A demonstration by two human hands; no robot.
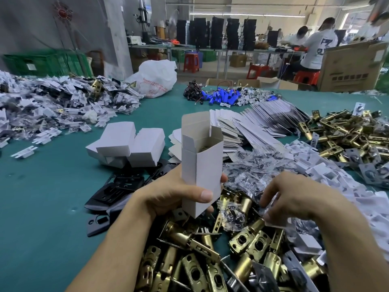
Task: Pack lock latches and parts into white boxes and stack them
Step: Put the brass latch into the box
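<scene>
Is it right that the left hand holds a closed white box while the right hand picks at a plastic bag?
Not quite: the head view shows the white box in the left hand open-topped; the right hand does pick at a plastic bag.

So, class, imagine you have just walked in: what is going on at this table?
A person is packing lock parts. The left hand grips an open white box upright, with something brass-coloured inside. The right hand pinches a plastic bag from the heap beside the latches. A few closed boxes lie on the green table behind, next to flat unfolded cartons.
</scene>
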